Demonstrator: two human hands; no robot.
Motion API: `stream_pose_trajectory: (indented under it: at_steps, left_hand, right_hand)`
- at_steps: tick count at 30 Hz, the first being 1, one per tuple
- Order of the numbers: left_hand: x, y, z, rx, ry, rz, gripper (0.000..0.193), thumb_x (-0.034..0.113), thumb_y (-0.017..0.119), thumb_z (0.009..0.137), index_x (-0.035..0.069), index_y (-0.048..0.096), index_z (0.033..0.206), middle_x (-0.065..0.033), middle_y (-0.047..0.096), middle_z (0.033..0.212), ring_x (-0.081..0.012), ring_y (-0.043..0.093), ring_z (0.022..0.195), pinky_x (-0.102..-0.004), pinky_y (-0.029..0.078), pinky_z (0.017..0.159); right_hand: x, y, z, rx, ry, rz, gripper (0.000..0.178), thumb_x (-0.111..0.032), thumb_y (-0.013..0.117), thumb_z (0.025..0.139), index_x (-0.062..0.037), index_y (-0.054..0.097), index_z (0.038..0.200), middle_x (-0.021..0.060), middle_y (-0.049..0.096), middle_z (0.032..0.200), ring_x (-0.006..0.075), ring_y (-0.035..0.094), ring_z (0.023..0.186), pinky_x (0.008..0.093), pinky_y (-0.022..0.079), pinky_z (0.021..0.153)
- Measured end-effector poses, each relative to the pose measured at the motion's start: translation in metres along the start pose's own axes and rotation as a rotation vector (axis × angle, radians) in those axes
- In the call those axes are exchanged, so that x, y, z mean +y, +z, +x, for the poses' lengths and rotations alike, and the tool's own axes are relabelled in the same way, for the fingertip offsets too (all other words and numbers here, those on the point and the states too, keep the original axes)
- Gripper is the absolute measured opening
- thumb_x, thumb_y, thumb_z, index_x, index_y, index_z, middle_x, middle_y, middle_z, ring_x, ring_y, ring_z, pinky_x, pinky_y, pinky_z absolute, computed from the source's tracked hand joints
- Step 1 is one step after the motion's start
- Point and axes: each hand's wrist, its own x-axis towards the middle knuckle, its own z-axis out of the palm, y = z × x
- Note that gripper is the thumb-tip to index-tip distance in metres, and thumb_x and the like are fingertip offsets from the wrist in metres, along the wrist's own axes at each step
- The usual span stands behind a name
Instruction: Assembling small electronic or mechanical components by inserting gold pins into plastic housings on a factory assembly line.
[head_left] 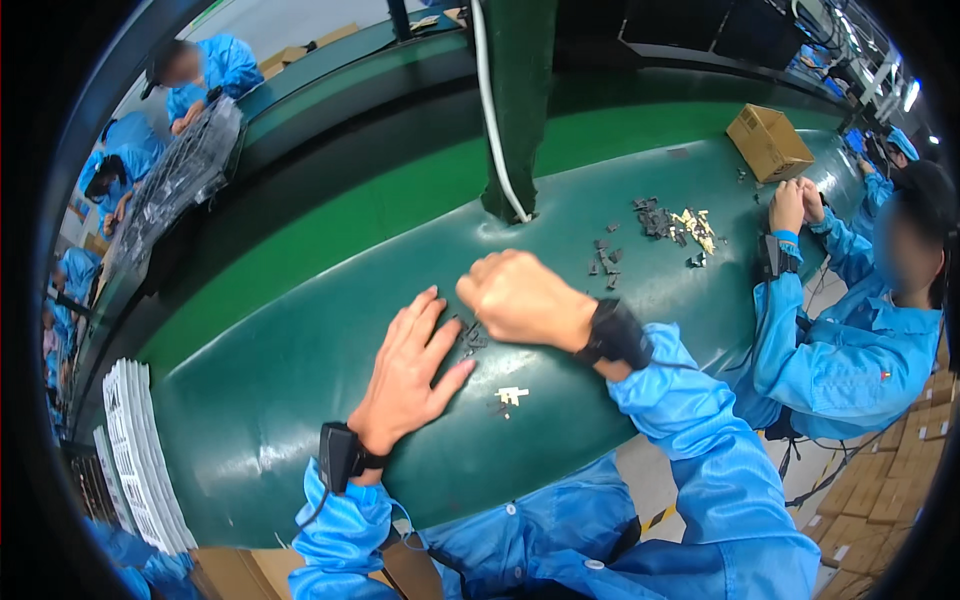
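My left hand (405, 375) lies over the green tabletop (300, 330) with its fingers stretched out and spread. Small black plastic pieces (474, 340) are on the table beside its fingertips, partly covered by my hands. Just beyond them, my right hand (528, 297) is closed, its fingers curled under. Whatever it may hold is hidden behind the back of the hand. Closer to my body sits a little cluster of cream-coloured pieces (510, 396), with a few dark bits beside it. Both wrists carry black strapped devices.
Loose black pieces (655, 220) and cream pieces (695, 228) form a pile at the right, near an open cardboard box (770, 145). A co-worker (850, 340) sits there, hands together. White stacked sheets (145, 450) stand at the left edge. A green post (522, 100) with a white cable rises behind.
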Motion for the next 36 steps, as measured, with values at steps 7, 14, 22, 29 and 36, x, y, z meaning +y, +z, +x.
stream_pose_trajectory:
  at_steps: [7, 14, 22, 29, 36]
  left_hand:
    - [-0.003, 0.000, -0.005, 0.014, -0.005, 0.010, 0.024, 0.002, 0.066, 0.084, -0.005, 0.061, 0.107, -0.0241, 0.056, 0.127, -0.0404, 0.050, 0.129, -0.0519, 0.040, 0.108]
    - [-0.014, 0.001, -0.013, 0.214, -0.138, -0.207, 0.007, -0.003, 0.063, 0.086, -0.004, 0.060, 0.093, -0.0212, 0.064, 0.117, -0.0409, 0.059, 0.120, -0.0464, 0.047, 0.100]
    - [-0.011, -0.002, -0.027, 0.238, -0.289, -0.303, 0.012, 0.000, 0.065, 0.086, -0.002, 0.061, 0.097, -0.0213, 0.063, 0.121, -0.0403, 0.056, 0.125, -0.0467, 0.044, 0.104]
    - [-0.011, -0.003, -0.021, 0.106, -0.135, -0.058, 0.020, -0.002, 0.065, 0.083, -0.002, 0.058, 0.101, -0.0229, 0.058, 0.127, -0.0421, 0.052, 0.126, -0.0507, 0.041, 0.106]
    - [-0.010, -0.002, -0.020, 0.133, -0.169, -0.063, 0.019, 0.001, 0.064, 0.084, -0.002, 0.058, 0.102, -0.0237, 0.058, 0.126, -0.0422, 0.053, 0.124, -0.0502, 0.041, 0.106]
  right_hand:
    - [-0.016, 0.000, 0.009, -0.083, -0.103, -0.188, 0.012, -0.013, 0.066, 0.078, -0.0045, 0.057, 0.076, 0.0085, 0.057, 0.071, 0.0260, 0.061, 0.069, 0.0366, 0.048, 0.063]
    - [-0.001, -0.013, 0.003, -0.012, 0.229, 0.449, 0.017, -0.012, 0.070, 0.083, -0.0033, 0.055, 0.083, 0.0115, 0.056, 0.068, 0.0300, 0.058, 0.061, 0.0444, 0.044, 0.056]
    - [-0.006, -0.020, 0.006, -0.240, 0.220, 0.641, 0.014, -0.005, 0.072, 0.080, -0.0017, 0.064, 0.091, 0.0049, 0.048, 0.060, 0.0167, 0.046, 0.051, 0.0317, 0.038, 0.049]
    - [-0.008, -0.051, 0.000, -0.629, 0.144, 0.696, 0.013, -0.003, 0.067, 0.074, -0.0011, 0.056, 0.080, 0.0158, 0.054, 0.061, 0.0371, 0.057, 0.060, 0.0437, 0.041, 0.055]
    - [-0.042, -0.048, -0.004, -0.689, -0.027, 0.682, 0.016, -0.005, 0.065, 0.078, -0.0014, 0.055, 0.090, 0.0167, 0.060, 0.077, 0.0416, 0.061, 0.077, 0.0486, 0.046, 0.065]
